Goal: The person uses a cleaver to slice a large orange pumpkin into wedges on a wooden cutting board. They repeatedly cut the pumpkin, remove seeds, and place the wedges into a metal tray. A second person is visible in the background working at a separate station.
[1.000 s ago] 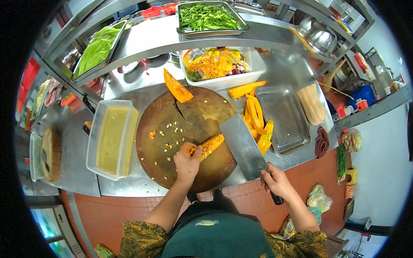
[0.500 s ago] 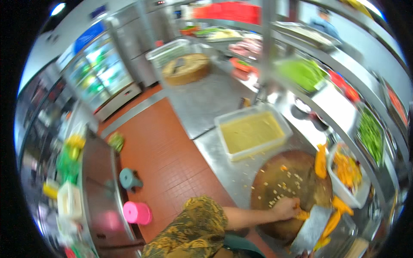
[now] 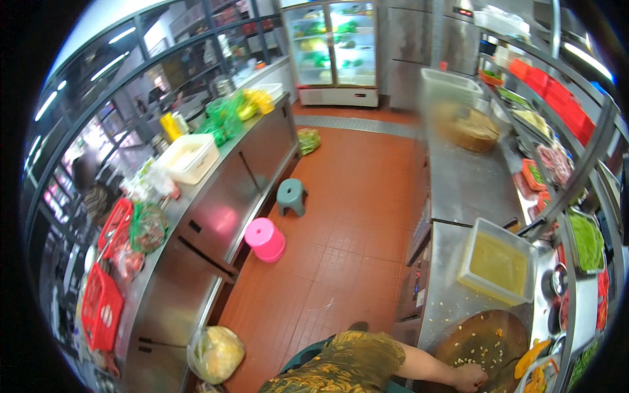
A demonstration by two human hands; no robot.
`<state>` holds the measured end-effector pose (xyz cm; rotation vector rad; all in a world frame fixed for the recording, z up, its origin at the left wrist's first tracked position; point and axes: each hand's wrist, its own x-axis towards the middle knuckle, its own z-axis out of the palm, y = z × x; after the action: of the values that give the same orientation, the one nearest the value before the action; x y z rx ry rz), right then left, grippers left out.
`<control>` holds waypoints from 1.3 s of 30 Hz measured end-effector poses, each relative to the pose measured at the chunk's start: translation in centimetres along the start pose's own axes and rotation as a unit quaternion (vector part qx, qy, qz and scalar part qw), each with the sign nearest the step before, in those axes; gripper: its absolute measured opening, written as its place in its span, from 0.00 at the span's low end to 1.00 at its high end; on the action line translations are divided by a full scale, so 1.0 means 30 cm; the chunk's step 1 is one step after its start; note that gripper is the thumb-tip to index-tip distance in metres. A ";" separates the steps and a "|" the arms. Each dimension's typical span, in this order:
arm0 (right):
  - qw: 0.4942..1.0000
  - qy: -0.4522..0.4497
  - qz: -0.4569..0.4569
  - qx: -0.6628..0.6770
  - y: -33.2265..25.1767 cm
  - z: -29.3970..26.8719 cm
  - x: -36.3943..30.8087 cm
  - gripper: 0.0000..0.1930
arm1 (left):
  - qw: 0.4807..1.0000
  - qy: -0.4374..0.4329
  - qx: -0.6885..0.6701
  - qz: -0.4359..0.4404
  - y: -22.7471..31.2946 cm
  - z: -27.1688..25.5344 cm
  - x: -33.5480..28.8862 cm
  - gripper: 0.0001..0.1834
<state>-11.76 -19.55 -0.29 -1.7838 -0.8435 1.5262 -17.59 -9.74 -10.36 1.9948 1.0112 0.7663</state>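
My left hand rests low on a round, dark wooden chopping board, its fingers curled in. What they hold, if anything, is hidden at the lower edge. Small pale diced bits are scattered over the board beyond the hand. Long orange-yellow vegetable pieces lie at the board's right rim, beside a container of similar pieces. My right hand and the cleaver are outside the picture now.
A clear tub of yellowish liquid stands beyond the board. Farther along the steel counter sits another round wooden board. Metal shelving rises on the right. A pink stool and grey-green stool stand on the floor.
The view has swung left, so the board and my left hand now sit at the lower right. The cleaver, seen beside my left hand before, has left the picture.
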 end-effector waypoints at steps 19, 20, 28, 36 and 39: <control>0.991 -0.099 -0.004 -0.094 -0.064 0.234 0.113 0.18 | 0.999 0.017 0.017 0.036 -0.043 0.033 0.041 0.12; 0.990 -0.101 -0.003 -0.097 -0.066 0.236 0.117 0.18 | 0.999 0.021 0.011 0.037 -0.044 0.032 0.039 0.12; 0.990 -0.102 -0.004 -0.094 -0.073 0.244 0.132 0.17 | 0.998 0.022 -0.018 0.053 -0.041 0.050 0.051 0.10; 0.989 -0.107 -0.001 -0.099 -0.072 0.257 0.147 0.17 | 0.997 0.030 -0.043 0.050 -0.031 0.028 0.038 0.09; 0.989 -0.110 0.000 -0.101 -0.074 0.261 0.154 0.16 | 0.997 0.017 -0.046 0.054 -0.025 0.015 0.036 0.09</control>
<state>-19.10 -14.07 -2.17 -1.7755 -1.1402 1.7107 -16.99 -8.67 -11.05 1.9742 0.8771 0.8909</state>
